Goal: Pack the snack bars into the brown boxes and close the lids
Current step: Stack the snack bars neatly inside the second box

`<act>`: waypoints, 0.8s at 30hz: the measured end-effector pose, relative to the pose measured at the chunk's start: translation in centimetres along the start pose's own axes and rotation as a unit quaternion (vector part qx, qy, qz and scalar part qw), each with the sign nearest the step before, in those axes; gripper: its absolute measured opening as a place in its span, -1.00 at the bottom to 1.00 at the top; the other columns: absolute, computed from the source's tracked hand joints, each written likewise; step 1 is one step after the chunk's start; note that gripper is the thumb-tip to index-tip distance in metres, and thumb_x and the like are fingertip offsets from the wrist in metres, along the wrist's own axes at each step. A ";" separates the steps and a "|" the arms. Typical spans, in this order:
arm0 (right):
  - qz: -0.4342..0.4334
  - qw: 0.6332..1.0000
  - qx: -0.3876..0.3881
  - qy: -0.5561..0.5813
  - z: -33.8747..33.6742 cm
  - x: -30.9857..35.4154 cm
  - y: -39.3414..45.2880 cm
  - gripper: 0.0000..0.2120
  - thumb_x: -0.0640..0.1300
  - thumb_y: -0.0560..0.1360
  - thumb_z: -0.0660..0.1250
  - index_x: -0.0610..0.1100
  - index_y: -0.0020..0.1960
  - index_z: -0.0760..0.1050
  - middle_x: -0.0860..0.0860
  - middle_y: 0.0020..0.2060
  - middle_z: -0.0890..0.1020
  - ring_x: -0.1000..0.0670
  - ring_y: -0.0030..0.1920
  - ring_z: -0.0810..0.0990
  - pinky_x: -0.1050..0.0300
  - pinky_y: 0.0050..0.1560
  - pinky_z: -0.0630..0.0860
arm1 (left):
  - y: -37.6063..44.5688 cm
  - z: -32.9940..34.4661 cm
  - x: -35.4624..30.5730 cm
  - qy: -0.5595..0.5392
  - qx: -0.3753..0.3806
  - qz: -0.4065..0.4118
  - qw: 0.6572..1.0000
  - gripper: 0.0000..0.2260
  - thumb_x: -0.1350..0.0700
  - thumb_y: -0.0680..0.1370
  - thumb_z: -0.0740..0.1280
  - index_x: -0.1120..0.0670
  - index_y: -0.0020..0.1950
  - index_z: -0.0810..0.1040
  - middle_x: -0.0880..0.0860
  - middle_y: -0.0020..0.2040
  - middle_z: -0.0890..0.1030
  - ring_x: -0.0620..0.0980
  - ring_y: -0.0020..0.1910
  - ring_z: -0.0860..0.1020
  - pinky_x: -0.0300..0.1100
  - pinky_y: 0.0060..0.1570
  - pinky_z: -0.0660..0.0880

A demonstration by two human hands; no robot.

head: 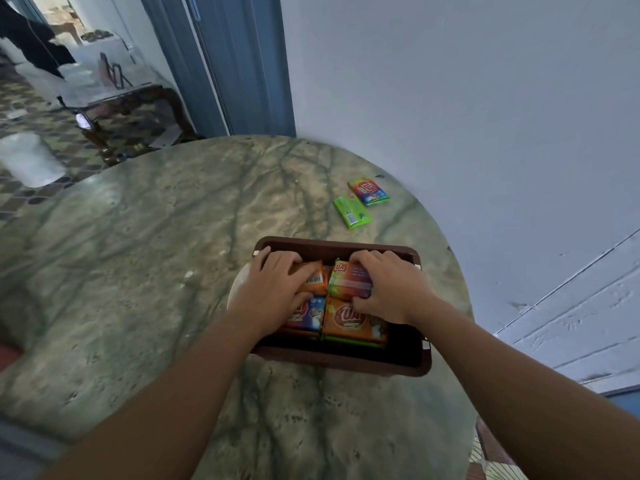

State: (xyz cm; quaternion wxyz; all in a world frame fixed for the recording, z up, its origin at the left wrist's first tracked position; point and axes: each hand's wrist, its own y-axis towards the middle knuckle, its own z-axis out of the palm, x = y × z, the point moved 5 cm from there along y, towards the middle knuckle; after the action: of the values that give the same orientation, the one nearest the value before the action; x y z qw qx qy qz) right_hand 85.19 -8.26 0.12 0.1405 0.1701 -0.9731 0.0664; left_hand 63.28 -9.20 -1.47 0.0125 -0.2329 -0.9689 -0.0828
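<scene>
Round green marble table (145, 258) against a pale wall, brown box (332, 244) open near its right edge, both hands inside.

Box holds four visible snack bars in two rows: orange bar (313, 279) far left, green-orange bar (348, 282) far right, blue-red bar (306, 315) near left, orange bar with big logo (353, 322) near right, more wrappers showing beneath; a dark strip of box floor stays uncovered at the near and right sides. Left hand (273, 289) lies fingers spread, pressing flat on the far-left and near-left bars. Right hand (388, 285) has fingers and thumb curled round the green-orange bar. Outside, past the box's far side, a green bar (351, 212) and a multicolour bar (369, 191) lie just beside each other near the table's far right rim. Wide bare tabletop left of the box; patterned floor (20, 109) beyond the left edge.
</scene>
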 end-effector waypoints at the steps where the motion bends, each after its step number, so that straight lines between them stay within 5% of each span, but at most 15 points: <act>1: -0.001 1.000 0.003 -0.001 0.0 0.0 0.0 -0.28 0.31 0.41 0.41 0.18 0.49 0.27 0.15 0.34 0.49 0.01 0.29 0.46 -0.04 0.22 0.50 | -0.1 0.0 -0.3 -0.008 -0.002 0.005 1.000 -0.54 -0.16 0.61 0.29 -0.12 0.50 0.39 -0.02 0.27 0.49 0.03 0.29 0.46 0.13 0.50 0.23; 9: 0.003 1.000 0.004 -0.005 -0.1 0.1 -0.2 -0.28 0.38 0.45 0.30 0.16 0.55 0.30 0.13 0.34 0.47 0.01 0.32 0.47 -0.05 0.30 0.50 | 0.3 -2.1 0.1 -0.135 -0.075 -0.080 0.985 -0.69 -0.02 0.74 0.05 -0.06 0.42 0.44 -0.07 0.12 0.58 0.01 0.05 0.51 0.00 0.17 0.40; 18: 0.005 1.000 0.021 -0.022 0.1 0.3 -0.1 -0.26 0.39 0.44 0.31 0.16 0.56 0.28 0.13 0.37 0.47 0.01 0.35 0.44 -0.04 0.29 0.48 | 3.8 -0.6 1.9 -0.167 0.244 -0.075 0.952 -0.67 -0.16 0.72 0.03 -0.33 0.45 0.40 -0.11 0.32 0.55 0.04 0.32 0.44 0.14 0.39 0.25; 24: -0.002 1.000 0.010 -0.029 0.3 0.1 0.1 -0.23 0.37 0.42 0.38 0.19 0.55 0.24 0.13 0.37 0.46 0.00 0.36 0.41 -0.07 0.35 0.42 | 3.3 -1.2 1.3 -0.125 0.126 -0.062 0.982 -0.55 -0.31 0.62 0.17 -0.22 0.48 0.35 -0.05 0.31 0.40 0.05 0.36 0.28 0.06 0.39 0.22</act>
State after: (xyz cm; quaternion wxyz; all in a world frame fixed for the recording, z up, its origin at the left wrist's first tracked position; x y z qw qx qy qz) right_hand 85.04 -8.22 -0.13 0.1109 0.1756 -0.9756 0.0710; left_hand 63.60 -5.91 0.27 -0.0848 -0.1777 -0.9780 0.0687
